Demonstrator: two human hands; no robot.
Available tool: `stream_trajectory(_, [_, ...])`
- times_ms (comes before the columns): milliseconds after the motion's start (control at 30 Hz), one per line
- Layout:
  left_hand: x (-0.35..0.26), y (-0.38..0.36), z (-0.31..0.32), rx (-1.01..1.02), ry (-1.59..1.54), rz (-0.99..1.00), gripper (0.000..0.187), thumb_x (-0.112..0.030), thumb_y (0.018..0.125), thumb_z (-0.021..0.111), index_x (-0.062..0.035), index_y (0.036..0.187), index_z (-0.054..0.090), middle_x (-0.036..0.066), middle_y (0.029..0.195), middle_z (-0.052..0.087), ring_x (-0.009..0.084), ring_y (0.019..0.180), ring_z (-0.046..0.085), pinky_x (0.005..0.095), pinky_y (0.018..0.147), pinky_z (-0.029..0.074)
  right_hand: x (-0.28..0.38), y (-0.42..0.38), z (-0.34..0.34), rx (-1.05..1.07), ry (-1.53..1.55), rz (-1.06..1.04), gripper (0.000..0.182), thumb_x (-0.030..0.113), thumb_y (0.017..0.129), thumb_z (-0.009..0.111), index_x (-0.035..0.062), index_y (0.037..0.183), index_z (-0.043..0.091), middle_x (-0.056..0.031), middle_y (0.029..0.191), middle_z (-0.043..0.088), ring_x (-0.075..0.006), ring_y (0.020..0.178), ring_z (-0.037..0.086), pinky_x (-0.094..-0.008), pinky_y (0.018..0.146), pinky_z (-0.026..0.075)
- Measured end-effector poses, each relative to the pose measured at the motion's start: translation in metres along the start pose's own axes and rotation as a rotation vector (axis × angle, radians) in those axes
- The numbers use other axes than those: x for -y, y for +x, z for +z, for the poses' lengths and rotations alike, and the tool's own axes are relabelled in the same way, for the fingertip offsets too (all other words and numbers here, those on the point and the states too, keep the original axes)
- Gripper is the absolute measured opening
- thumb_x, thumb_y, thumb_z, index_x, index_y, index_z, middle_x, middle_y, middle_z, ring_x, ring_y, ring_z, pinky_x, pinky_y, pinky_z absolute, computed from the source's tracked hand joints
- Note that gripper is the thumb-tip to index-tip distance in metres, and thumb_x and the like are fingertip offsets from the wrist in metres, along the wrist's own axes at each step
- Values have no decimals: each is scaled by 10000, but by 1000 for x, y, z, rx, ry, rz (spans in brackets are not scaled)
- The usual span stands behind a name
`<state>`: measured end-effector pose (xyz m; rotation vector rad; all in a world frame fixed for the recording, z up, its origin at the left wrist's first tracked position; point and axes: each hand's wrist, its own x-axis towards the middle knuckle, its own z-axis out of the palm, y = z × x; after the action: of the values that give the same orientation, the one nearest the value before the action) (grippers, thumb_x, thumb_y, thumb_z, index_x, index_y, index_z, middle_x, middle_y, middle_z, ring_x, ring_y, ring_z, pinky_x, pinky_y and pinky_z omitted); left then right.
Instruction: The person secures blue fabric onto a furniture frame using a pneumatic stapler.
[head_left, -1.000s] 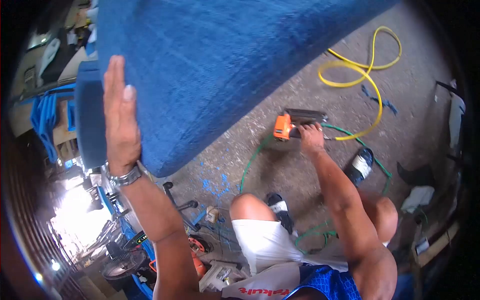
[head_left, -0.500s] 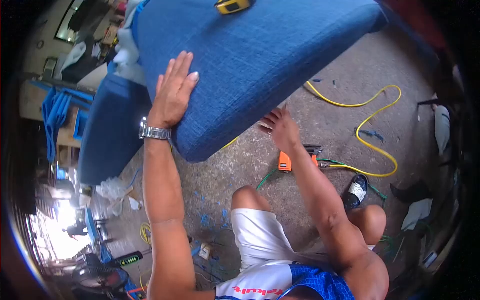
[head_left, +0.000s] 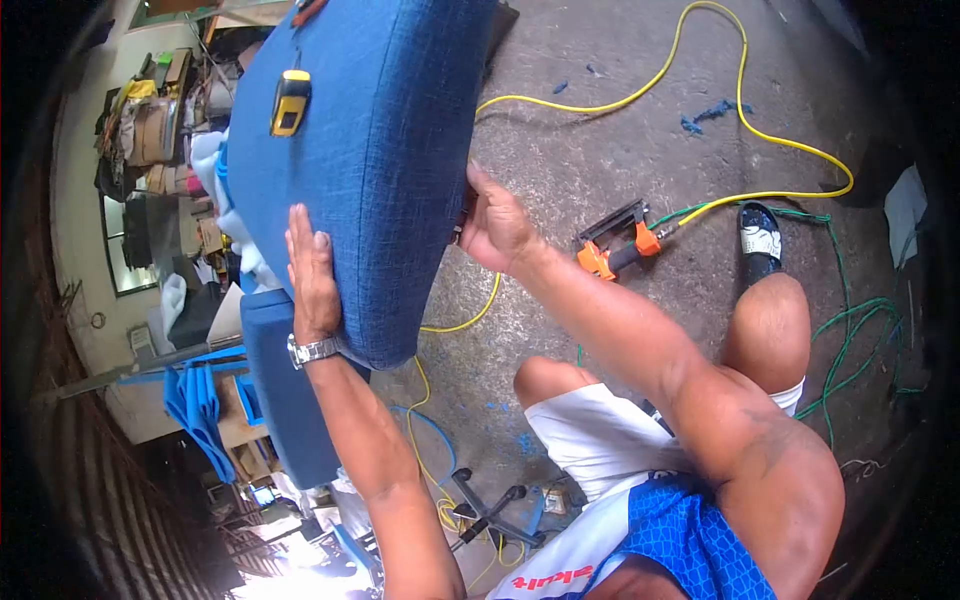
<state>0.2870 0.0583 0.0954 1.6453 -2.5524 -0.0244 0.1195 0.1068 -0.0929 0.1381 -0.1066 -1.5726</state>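
Fingers: left hand (head_left: 316, 285) open against the blue upholstered piece (head_left: 415, 190); right hand (head_left: 500, 228) partly curled at its far side — grip hidden, cannot tell.
Blue upholstered piece: between the hands, tape measure (head_left: 291, 102) on it.
Steadying: likely best with gentle, opposed pressure — tape measure undisturbed.
Arms: both reaching forward, elbows slightly bent.

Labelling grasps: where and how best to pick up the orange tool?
Probably by the dark handle of the orange tool, from above on the person's side: it lies on the floor, with the black rail on its far side and the yellow hose at its right end.
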Motion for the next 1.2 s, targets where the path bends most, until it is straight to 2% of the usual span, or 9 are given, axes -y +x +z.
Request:
stream_trajectory(67, [12, 2, 2, -12, 1, 35, 649, -480, 1064, 255, -114, 1599, 241, 130, 1670, 200, 351, 1547, 116, 509, 1232, 31, 7, -3, 5, 66, 50, 28, 489, 469, 1040, 471, 101, 1354, 546, -88, 1276, 634, -241, 1157, 594, -458, 1021, 464])
stream_trajectory(133, [2, 3, -2, 2, -31, 104, 631, -461, 1071, 240, -114, 1599, 245, 129, 1670, 203, 336, 1550, 115, 494, 1234, 26, -7, 16, -8, -37, 19, -91, 506, 480, 1052, 428, 91, 1356, 544, -94, 1295, 630, -245, 1173, 593, -445, 1035, 459])
stream_trajectory(400, [-60, 13, 0, 9, -56, 317, 626, -439, 1059, 247, -133, 1605, 235, 109, 1679, 181, 316, 1555, 107, 513, 1233, 18, -17, 19, 23, -192, 63, -149, 577, 471, 1090, 312, 10, 1378, 506, -122, 1335, 610, -240, 1226, 573, -386, 1078, 439])
stream_trajectory(600, [-76, 18, 4, 1, 13, 449, 646, -388, 1031, 343, -148, 1614, 202, 91, 1684, 169, 309, 1558, 102, 526, 1236, 44, -13, 27, 26, -214, -29, -255, 637, 523, 1084, 278, 10, 1402, 482, -122, 1360, 580, -239, 1221, 566, -370, 1073, 443])
stream_trajectory(700, [-75, 19, 8, -12, 48, 504, 673, -350, 1016, 414, -157, 1618, 185, 81, 1686, 162, 304, 1558, 108, 532, 1237, 58, -1, 38, 21, -117, -58, -335, 689, 573, 1067, 285, 0, 1400, 474, -129, 1351, 578, -233, 1221, 562, -371, 1056, 456])
stream_trajectory(900, [-82, 15, 7, -18, 88, 547, 730, -266, 982, 521, -160, 1618, 179, 79, 1686, 161, 305, 1556, 120, 531, 1239, 92, 9, 35, 30, -349, -210, -286, 746, 627, 1040, 312, -24, 1328, 535, -149, 1263, 625, -232, 1131, 616, -376, 1008, 477])
stream_trajectory(1000, [-83, 16, 4, 1, 86, 545, 784, -279, 954, 586, -148, 1615, 186, 101, 1679, 177, 310, 1554, 126, 523, 1240, 102, 5, 39, 17, -330, -230, -336, 723, 609, 1048, 312, -20, 1298, 565, -156, 1221, 647, -247, 1093, 634, -376, 974, 494])
stream_trajectory(1133, [-85, 35, 8, 1, -31, 509, 891, -337, 898, 688, -102, 1605, 200, 163, 1661, 206, 333, 1543, 165, 502, 1241, 124, -1, 64, 0, -477, -466, -315, 657, 540, 1073, 294, -12, 1303, 567, -156, 1212, 655, -248, 1108, 630, -368, 942, 511])
stream_trajectory(1200, [-89, 42, 9, -80, 45, 494, 920, -373, 867, 729, -48, 1578, 244, 211, 1628, 262, 362, 1516, 233, 492, 1231, 176, -6, 73, 7, -395, -347, -331, 611, 495, 1083, 289, -1, 1310, 566, -145, 1221, 653, -246, 1118, 625, -370, 937, 513])
